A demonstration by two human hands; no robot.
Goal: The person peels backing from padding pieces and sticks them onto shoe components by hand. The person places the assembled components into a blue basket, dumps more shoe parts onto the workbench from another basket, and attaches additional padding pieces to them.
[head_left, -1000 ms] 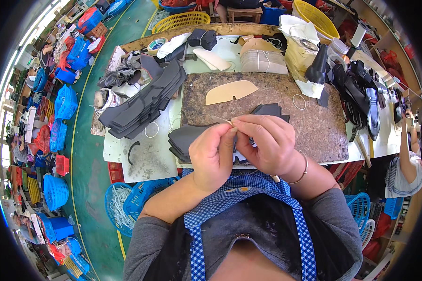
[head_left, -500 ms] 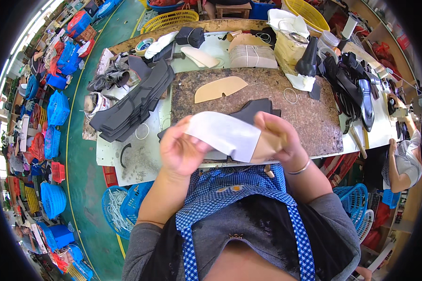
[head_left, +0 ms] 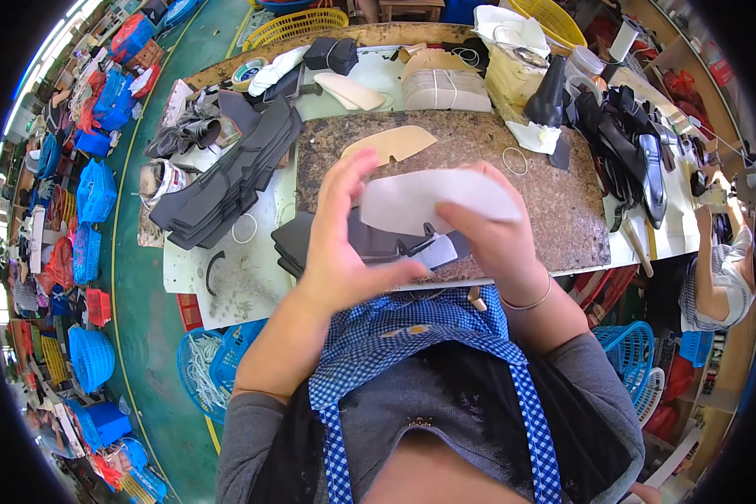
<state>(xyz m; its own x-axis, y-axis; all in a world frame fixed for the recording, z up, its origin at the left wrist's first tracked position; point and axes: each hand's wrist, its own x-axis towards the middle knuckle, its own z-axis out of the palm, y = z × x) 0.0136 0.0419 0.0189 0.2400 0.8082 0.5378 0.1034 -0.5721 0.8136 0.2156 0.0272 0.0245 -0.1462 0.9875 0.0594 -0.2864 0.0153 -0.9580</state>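
White curved flat piece of thin sheet material [head_left: 407,202]: held in the right hand [head_left: 504,235], thumb on its upper face, raised above the bench near its front edge. Left hand [head_left: 328,252]: wide, thumb spread from fingers, just beside the piece's left end; contact cannot be told. Beyond the hands, a tan curved notched sheet [head_left: 403,143] lies on the brown mottled board [head_left: 563,210]. A stack of black angular flat pieces [head_left: 227,191] lies toward the bench's left edge; glossy black shoes [head_left: 653,181] lie toward its right edge.
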